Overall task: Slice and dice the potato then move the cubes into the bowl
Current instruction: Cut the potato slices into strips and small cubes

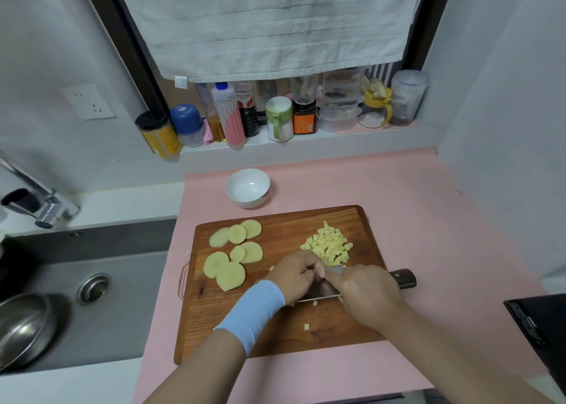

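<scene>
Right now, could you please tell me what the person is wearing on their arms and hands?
No gloves or sleeves: both arms are bare as far as the view shows. Just behind the left hand sits a wide, plain light-blue wristband. The right hand and its wrist carry nothing that I can make out.

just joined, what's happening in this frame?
A person is dicing potato on the wooden cutting board. The right hand grips the knife, blade down near the board's middle. The left hand, fingers curled, sits against the blade; what it steadies is hidden. A pile of cubes lies at the board's far right, uncut slices at its left. The white bowl beyond the board is empty.
</scene>
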`<act>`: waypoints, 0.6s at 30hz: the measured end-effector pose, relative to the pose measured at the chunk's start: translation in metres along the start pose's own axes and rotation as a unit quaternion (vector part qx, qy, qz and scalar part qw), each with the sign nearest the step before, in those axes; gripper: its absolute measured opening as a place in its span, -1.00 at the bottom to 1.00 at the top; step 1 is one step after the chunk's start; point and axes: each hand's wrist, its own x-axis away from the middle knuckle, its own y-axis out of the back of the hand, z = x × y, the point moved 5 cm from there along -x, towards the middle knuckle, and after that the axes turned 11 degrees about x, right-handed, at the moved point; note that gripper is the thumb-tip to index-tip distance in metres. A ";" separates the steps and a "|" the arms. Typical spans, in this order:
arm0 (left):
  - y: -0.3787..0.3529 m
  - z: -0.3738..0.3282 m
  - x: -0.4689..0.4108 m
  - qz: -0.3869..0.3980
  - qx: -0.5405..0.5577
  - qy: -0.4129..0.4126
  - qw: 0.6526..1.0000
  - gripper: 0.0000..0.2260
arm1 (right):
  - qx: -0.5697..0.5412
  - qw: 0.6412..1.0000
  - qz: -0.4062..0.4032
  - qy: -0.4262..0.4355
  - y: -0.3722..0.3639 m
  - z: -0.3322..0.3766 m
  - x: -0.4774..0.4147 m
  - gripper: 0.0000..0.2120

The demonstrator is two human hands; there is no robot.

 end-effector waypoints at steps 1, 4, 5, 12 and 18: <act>-0.003 0.001 -0.006 0.005 0.000 0.016 1.000 -0.71 | -0.001 1.000 0.004 0.000 0.001 0.002 -0.001 -0.64; 0.001 0.013 -0.007 -0.009 0.013 0.056 0.998 -0.61 | 0.001 1.000 0.026 -0.008 0.000 0.004 0.000 -0.62; 0.006 0.018 -0.004 -0.028 0.011 0.058 0.998 -0.58 | -0.001 0.999 0.035 -0.012 -0.002 0.004 0.002 -0.64; 0.040 0.031 0.063 -0.284 -0.117 -0.149 0.940 -0.87 | -0.058 0.989 0.092 -0.095 -0.006 -0.007 0.016 -0.78; -0.004 0.046 0.075 -0.210 -0.268 -0.203 0.918 -0.60 | -0.090 0.976 0.142 -0.141 -0.006 -0.005 0.022 -0.77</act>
